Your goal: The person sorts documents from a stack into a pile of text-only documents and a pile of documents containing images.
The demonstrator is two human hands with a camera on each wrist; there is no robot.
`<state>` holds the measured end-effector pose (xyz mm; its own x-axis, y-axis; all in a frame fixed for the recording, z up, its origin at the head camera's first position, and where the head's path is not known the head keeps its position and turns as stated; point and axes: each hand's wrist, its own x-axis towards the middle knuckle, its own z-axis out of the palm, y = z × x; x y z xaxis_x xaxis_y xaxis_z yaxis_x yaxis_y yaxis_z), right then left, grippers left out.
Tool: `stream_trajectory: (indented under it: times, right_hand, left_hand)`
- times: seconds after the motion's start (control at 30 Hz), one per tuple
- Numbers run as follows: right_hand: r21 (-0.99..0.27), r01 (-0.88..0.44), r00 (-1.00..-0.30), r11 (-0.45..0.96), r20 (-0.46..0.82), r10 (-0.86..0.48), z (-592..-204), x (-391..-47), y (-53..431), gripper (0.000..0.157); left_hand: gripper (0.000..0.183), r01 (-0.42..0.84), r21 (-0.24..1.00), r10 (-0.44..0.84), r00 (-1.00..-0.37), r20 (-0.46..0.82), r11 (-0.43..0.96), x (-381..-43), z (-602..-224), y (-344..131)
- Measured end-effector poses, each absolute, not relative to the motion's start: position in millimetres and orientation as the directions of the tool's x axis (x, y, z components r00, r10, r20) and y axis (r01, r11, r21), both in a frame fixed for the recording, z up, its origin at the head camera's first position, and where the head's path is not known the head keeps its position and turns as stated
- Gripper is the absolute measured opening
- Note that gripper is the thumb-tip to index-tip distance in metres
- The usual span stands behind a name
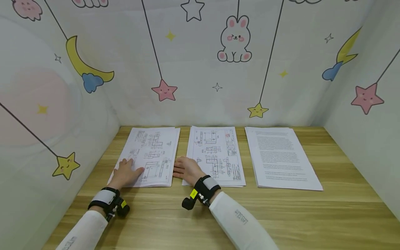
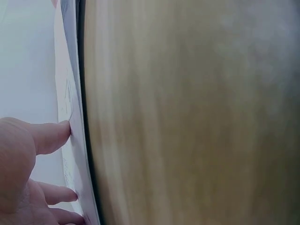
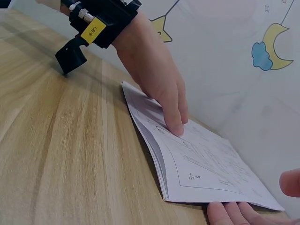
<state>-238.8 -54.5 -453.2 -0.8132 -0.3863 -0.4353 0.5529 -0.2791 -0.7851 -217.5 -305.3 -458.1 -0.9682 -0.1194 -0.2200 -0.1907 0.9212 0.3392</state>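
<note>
Sheets with line drawings form the left paper stack (image 1: 162, 149), its edges slightly fanned. On its top sheet, near the left side, rests my left hand (image 1: 125, 172), thumb and fingers spread. The left wrist view has its thumb (image 2: 54, 137) and fingertips touching the paper. My right hand (image 1: 189, 170) is at that stack's right edge, palm turned toward it. In the right wrist view its fingers (image 3: 229, 213) reach right at the lower paper edge, partly hidden beneath it, with the thumb (image 3: 291, 183) apart. A middle stack of drawings (image 1: 223, 149) lies partly behind my right hand.
A third stack, printed with text lines (image 1: 281, 156), lies to the right. All three rest on a wood-grain table (image 1: 297, 215) along its back edge. Cartoon-printed walls (image 1: 200, 69) enclose the back and both sides.
</note>
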Motion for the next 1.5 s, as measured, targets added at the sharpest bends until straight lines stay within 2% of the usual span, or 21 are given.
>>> stream_trajectory:
  times: [0.17, 0.3, 0.47, 0.73, 0.87, 1.03, 1.2, 1.3, 1.4, 1.5]
  right_hand:
    - [-0.822, 0.537, -0.813, -0.190, -0.444, -0.377, -450, -239, -59, 0.043]
    - [-0.839, 0.515, -0.826, -0.178, -0.428, -0.367, -453, -237, -63, 0.040]
    - [-0.887, 0.440, -0.872, -0.142, -0.384, -0.303, -458, -232, -62, 0.038]
    - [-0.959, 0.280, -0.913, -0.041, -0.252, -0.321, -440, -232, -50, 0.045]
    - [-0.986, 0.165, -0.918, -0.016, -0.148, -0.368, -423, -234, -37, 0.044]
    - [-0.994, 0.084, -0.899, -0.068, -0.046, -0.436, -403, -236, -15, 0.044]
    - [-0.995, 0.044, -0.893, -0.092, 0.002, -0.450, -392, -241, 22, 0.040]
    - [-0.997, 0.032, -0.902, -0.075, 0.004, -0.431, -389, -243, 49, 0.041]
    - [-0.999, 0.040, -0.922, -0.029, -0.025, -0.387, -389, -243, 76, 0.042]
    - [-0.997, 0.066, -0.942, 0.031, -0.072, -0.329, -393, -243, 100, 0.045]
  left_hand:
    - [0.079, -0.156, 0.342, -0.090, -0.976, -0.200, 0.927, -214, -460, -296]
    - [0.078, -0.122, 0.356, -0.056, -0.980, -0.191, 0.927, -209, -459, -284]
    - [0.077, -0.118, 0.376, -0.046, -0.980, -0.194, 0.919, -203, -456, -273]
    - [0.075, -0.190, 0.550, -0.112, -0.979, -0.173, 0.813, -205, -452, -270]
    - [0.073, -0.271, 0.698, -0.189, -0.962, -0.194, 0.663, -208, -449, -262]
    - [0.073, -0.331, 0.886, -0.209, -0.939, -0.274, 0.325, -214, -440, -245]
    - [0.067, -0.345, 0.939, -0.139, -0.930, -0.340, 0.014, -221, -428, -223]
    - [0.062, -0.304, 0.943, -0.085, -0.945, -0.317, -0.136, -226, -421, -208]
    - [0.060, -0.260, 0.941, -0.053, -0.959, -0.277, -0.214, -231, -415, -193]
    - [0.059, -0.232, 0.957, -0.049, -0.969, -0.244, -0.174, -236, -414, -177]
